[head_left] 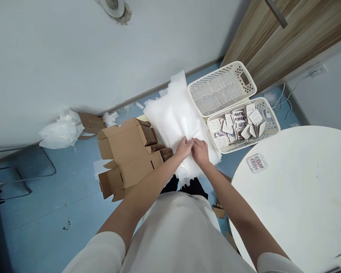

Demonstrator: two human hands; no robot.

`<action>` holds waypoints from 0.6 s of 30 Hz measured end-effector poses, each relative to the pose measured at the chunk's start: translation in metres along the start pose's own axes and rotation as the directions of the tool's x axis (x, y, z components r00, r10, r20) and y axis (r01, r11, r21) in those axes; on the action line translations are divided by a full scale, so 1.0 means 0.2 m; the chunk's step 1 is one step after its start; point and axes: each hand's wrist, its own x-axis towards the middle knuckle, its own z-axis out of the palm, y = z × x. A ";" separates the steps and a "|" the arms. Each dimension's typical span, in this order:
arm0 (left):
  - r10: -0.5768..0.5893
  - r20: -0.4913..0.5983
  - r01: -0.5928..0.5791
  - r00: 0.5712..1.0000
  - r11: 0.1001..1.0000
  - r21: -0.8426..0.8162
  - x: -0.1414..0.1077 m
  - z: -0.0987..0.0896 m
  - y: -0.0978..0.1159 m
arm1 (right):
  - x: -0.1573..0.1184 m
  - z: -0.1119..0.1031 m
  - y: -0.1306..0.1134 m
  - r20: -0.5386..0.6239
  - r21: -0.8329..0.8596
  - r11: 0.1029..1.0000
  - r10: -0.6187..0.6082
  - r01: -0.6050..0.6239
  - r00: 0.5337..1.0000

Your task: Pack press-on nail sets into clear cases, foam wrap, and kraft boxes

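White packing sheets (173,110): a soft, thick pile in the middle of the view, between the person's legs and the wall (59,57). Its long axis runs from the wall side toward the person, the far end slanting left; a narrow flap at that end points to the wall. The left hand (184,148) and right hand (200,151) meet over the near half, fingers bent and fingertips together; whether they pinch a sheet cannot be told.

Left of the pile, flattened brown cartons (127,146) crowd its edge, partly beneath the left forearm. Right of it, close by, lie two white baskets: the farther basket (194,88) contains clear plastic boxes (218,93); the nearer basket (275,127) contains small cards (229,120), some bearing dark pieces. At right, a round white table (295,197) carries a clear case (257,163) with pinkish pieces. Farther left: plastic bags (61,131) and a metal-framed chair (22,176).
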 end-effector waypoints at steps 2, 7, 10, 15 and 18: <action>0.027 -0.081 -0.031 0.996 0.999 -0.041 0.01 0.00 0.00 | -0.02 -0.01 -0.04 0.048 0.033 0.998 -0.052 0.050 0.998; 0.030 -0.226 -0.051 0.974 0.995 -0.085 0.01 -0.02 0.02 | -0.07 -0.05 -0.10 -0.069 0.156 0.987 -0.039 0.049 0.997; 0.047 -0.230 -0.065 0.972 0.995 -0.070 0.00 -0.04 0.03 | -0.05 -0.09 -0.09 -0.203 0.260 0.965 0.099 -0.044 0.974; 0.014 -0.141 -0.032 0.990 0.992 -0.123 -0.02 -0.06 0.02 | 0.06 -0.14 -0.06 -0.131 0.435 0.875 0.296 -0.213 0.946; 0.005 -0.068 -0.011 0.998 0.996 -0.087 -0.04 -0.07 0.03 | 0.09 -0.17 -0.06 -0.181 0.396 0.893 0.305 -0.214 0.935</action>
